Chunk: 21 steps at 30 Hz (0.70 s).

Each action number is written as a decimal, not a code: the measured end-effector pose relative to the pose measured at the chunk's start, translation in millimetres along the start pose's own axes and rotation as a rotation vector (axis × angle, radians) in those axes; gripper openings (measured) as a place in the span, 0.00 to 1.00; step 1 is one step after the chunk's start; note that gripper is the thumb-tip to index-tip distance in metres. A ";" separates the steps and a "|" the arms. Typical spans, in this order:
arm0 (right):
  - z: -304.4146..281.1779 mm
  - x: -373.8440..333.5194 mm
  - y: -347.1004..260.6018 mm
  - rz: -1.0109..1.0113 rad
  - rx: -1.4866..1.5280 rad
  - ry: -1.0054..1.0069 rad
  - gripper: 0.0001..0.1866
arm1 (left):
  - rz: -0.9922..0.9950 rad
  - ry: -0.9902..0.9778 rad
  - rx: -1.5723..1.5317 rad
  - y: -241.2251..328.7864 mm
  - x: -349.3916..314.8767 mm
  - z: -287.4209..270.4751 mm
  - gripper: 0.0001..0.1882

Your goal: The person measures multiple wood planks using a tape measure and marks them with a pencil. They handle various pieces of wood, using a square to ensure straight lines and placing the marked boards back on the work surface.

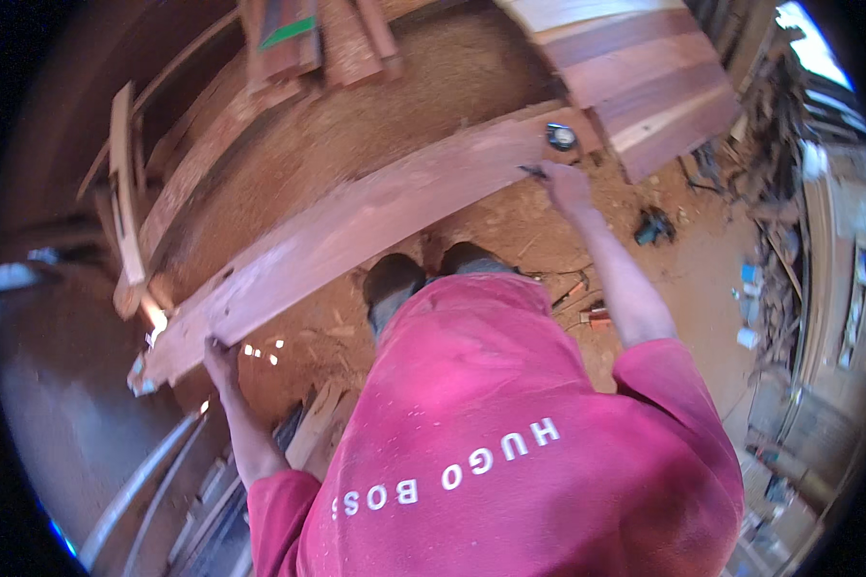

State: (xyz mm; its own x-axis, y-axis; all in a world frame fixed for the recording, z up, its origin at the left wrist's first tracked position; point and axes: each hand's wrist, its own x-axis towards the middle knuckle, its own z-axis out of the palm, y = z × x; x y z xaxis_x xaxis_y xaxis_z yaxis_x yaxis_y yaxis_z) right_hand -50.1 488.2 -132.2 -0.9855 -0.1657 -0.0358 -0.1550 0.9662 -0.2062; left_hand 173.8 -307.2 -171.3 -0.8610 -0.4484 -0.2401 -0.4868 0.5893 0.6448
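Observation:
A long reddish wooden plank (356,216) lies slantwise in front of me, from the lower left up to the upper right. My left hand (221,363) grips its near edge close to the left end, the fingers partly hidden. Over by the right end, my right hand (566,188) is closed on a slim dark pencil-like stick (531,171), whose tip is at the plank's near edge. Just beyond that hand, a round black-and-silver tape measure (560,137) rests on the plank.
Wide striped boards (645,82) stand at the upper right; more planks (342,48) lie at the far side. A dark teal power tool (653,226) sits on the dusty floor (688,260) to the right. Scrap wood (775,173) piles up beyond it.

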 end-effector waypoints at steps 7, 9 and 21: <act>-11.2 2.6 -7.6 0.019 0.028 -0.063 0.12 | -0.071 0.070 0.263 32.4 -9.3 -3.5 0.24; -10.7 0.5 -6.1 0.033 0.013 -0.082 0.11 | -0.120 0.079 0.269 54.4 -12.4 -1.8 0.26; -11.4 -2.5 2.5 -0.043 0.191 0.052 0.20 | -0.480 0.594 -0.868 -32.5 -66.8 100.5 0.36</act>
State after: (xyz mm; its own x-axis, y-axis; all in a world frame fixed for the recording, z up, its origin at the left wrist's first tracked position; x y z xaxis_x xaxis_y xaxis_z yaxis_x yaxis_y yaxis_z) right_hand -48.8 493.3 -121.4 -0.9813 -0.1904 0.0270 -0.1858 0.9026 -0.3882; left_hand 232.4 -228.8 -249.1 -0.2976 -0.8820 -0.3655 -0.2818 -0.2846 0.9163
